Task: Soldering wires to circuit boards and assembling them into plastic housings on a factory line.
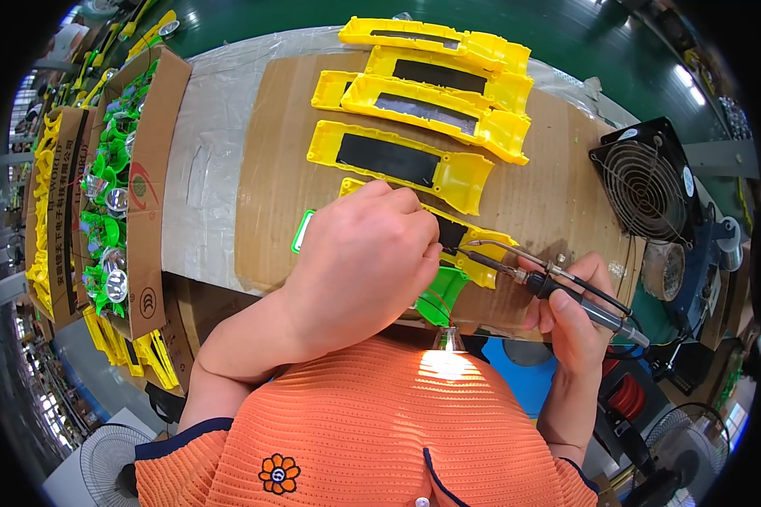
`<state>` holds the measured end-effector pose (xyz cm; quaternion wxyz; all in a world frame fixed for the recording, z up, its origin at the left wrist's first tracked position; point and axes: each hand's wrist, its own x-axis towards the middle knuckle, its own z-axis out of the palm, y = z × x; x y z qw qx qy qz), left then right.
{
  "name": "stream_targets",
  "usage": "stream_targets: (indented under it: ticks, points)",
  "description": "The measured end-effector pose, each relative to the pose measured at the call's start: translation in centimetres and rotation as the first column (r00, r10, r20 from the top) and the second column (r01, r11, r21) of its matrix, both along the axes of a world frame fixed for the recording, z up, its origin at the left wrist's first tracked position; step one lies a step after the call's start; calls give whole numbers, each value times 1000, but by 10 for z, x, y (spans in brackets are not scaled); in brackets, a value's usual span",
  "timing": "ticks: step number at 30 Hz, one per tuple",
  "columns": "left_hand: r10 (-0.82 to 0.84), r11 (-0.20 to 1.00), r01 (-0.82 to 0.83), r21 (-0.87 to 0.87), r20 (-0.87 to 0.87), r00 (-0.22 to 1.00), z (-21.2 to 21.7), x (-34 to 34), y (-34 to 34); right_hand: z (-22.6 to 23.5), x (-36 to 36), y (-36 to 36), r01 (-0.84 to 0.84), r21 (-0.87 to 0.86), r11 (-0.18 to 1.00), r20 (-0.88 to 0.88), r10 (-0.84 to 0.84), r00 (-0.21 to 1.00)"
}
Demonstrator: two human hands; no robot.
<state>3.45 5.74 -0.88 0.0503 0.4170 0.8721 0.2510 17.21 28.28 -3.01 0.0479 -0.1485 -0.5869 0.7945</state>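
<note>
My right hand (582, 342) grips a soldering iron (599, 315) with a thin metal tube running alongside it. The iron's tip points left, into the nearest yellow plastic shell (486, 275), which has a black panel. Over the same shell, my left hand (368, 253) is closed with its fingers curled down; whatever they pinch is hidden. Just below lies a green plastic housing (445, 296) with thin red wires, partly covered by my left hand. A bright reflector lamp (450, 340) sits below it, against my orange shirt. A green-rimmed piece (302, 231) lies left of my left hand.
Several yellow shells (461, 179) lie in a column up the cardboard sheet (271, 152). At left stands a carton (171, 110) of green housings with reflectors, beside another carton of yellow parts. A black fan (643, 182) and a tape roll (664, 270) are at right.
</note>
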Motion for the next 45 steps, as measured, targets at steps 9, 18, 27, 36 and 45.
stream_targets:
  ticks: [9,18,27,36,45]
  points:
    - [20,1000,-22,16,65,998,3,2,-3,0,2,-3,23,-17,1000,19,-22,1000]
    - [-26,1000,27,-13,56,998,4,-1,-2,3,2,-2,1,-8,1000,59,0,998]
    - [-40,997,43,-72,43,998,7,-2,0,3,1,-3,-17,13,1000,63,16,998]
    - [-54,994,56,-91,32,998,6,-2,1,2,2,-4,-20,43,999,75,16,997]
    - [-69,990,72,-121,33,997,9,-2,1,2,3,-4,-2,14,1000,72,1,997]
